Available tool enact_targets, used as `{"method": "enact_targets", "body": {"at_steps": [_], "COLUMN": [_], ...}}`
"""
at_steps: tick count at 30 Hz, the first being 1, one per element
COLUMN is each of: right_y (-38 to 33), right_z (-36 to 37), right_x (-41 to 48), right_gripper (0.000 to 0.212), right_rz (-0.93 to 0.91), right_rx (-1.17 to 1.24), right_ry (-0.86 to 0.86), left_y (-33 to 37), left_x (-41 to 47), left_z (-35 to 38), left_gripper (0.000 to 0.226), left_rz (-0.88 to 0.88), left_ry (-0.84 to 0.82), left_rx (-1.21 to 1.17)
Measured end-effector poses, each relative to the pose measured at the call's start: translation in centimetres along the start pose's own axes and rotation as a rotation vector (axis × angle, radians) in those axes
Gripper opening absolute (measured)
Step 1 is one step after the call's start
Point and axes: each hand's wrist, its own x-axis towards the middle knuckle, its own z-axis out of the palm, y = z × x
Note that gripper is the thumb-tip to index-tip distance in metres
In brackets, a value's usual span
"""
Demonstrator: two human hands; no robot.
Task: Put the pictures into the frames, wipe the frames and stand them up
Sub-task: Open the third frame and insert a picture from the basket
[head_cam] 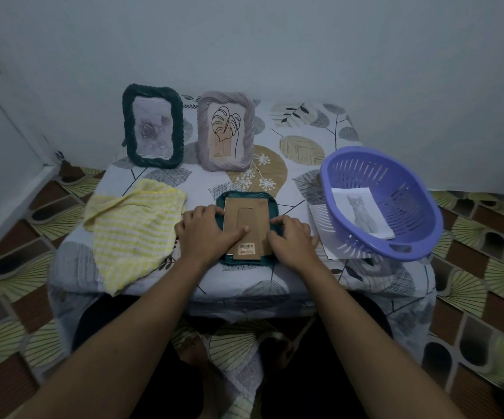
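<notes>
The flat frame is lying face down at the centre of the picture, on the near middle of the bench. Its teal rim is showing round a brown back board, whose stand is lying flat against it, with a barcode label at the near end.

The left hand is gripping the left side. Its fingers are bending over the left rim and its thumb is stretching across the board toward the middle. The right hand is holding the right side. Its fingers are curling down onto the rim at the board's edge and its thumb is pointing off to the right over the bench. Both grips are clamped on the flat frame.

At upper left a dark frame is standing upright with a faded rose picture in it. Just right of it a grey frame is standing with a line-drawn leaf. Both are standing at the bench's far side, near the wall.

Left of centre a yellow striped cloth is lying rumpled, just beside the left hand, with its near corner hanging over the front edge. At right a purple slotted basket is sitting tilted, holding a cat picture. A white sheet is lying partly under its left side.
</notes>
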Motion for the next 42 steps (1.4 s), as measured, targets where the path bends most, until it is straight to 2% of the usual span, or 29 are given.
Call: {"method": "enact_targets", "body": {"at_steps": [6, 11, 18, 23, 27, 32, 36, 39, 42], "right_y": [0.1, 1.2, 1.6, 1.2, 0.8, 0.0, 0.1, 0.2, 0.3], "right_z": [0.0, -0.9, -1.9, -2.2, -2.3, -2.6, -2.3, -2.2, -2.5], "right_x": [-0.3, -0.2, -0.3, -0.4, -0.3, -0.4, 0.0, 0.3, 0.5], "right_gripper": [0.041, 0.041, 0.041, 0.033, 0.016, 0.031, 0.034, 0.031, 0.025], "right_rz": [0.052, 0.149, 0.226, 0.271, 0.232, 0.118, 0.059, 0.024, 0.078], "right_rx": [0.059, 0.100, 0.265, 0.362, 0.451, 0.362, 0.251, 0.350, 0.516], "right_ry": [0.053, 0.112, 0.102, 0.118, 0.158, 0.196, 0.214, 0.242, 0.179], "left_y": [1.3, 3.1, 3.5, 3.3, 3.6, 3.6, 3.6, 3.5, 3.5], "left_x": [-0.4, -0.7, -1.1, -1.2, -1.4, -1.2, -1.2, -1.0, -0.8], "left_z": [0.0, 0.7, 1.2, 1.1, 0.7, 0.6, 0.5, 0.4, 0.3], "left_gripper": [0.065, 0.064, 0.044, 0.043, 0.044, 0.047, 0.047, 0.048, 0.050], "left_rz": [-0.061, 0.010, 0.058, 0.066, 0.043, 0.026, 0.011, -0.006, -0.018], "left_ry": [-0.035, -0.069, -0.088, -0.098, -0.096, -0.103, -0.113, -0.137, -0.157], "left_rx": [-0.039, -0.031, -0.083, -0.113, -0.148, -0.179, -0.190, -0.205, -0.226]}}
